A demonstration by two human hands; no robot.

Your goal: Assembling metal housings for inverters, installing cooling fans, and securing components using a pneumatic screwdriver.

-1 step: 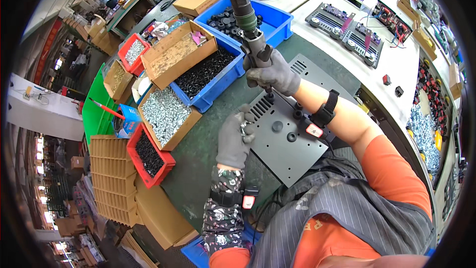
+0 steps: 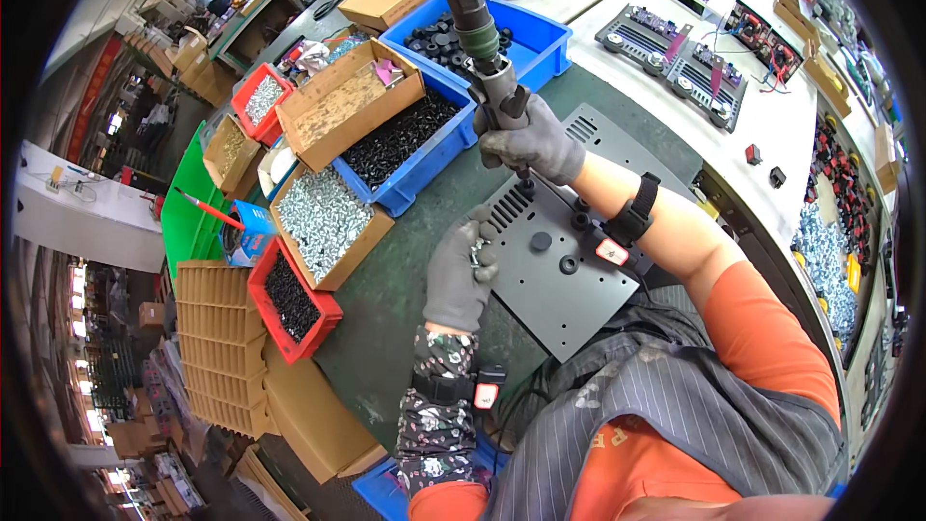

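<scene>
My right hand (image 2: pixel 540 143) in a grey glove is wrapped round a power screwdriver (image 2: pixel 479 34) held upright. Its tip points down at a black round foot (image 2: pixel 525 189) near the slotted edge of a dark grey metal panel (image 2: pixel 569 309). More black round feet (image 2: pixel 568 265) sit on the panel, one partly beside my right wrist. Just left of the panel, my gloved left hand (image 2: pixel 455 280) is curled closed on several small silver screws (image 2: pixel 476 251) that show between thumb and fingers. A second slotted panel (image 2: pixel 603 135) lies beyond my right hand.
To the left stand a box of silver screws (image 2: pixel 323 217), a red bin of black parts (image 2: pixel 291 301) and a blue bin of black screws (image 2: pixel 453 174). Behind is a blue bin with black feet (image 2: pixel 542 48). Assembled panels with circuit boards (image 2: pixel 670 63) rest on the white bench at right.
</scene>
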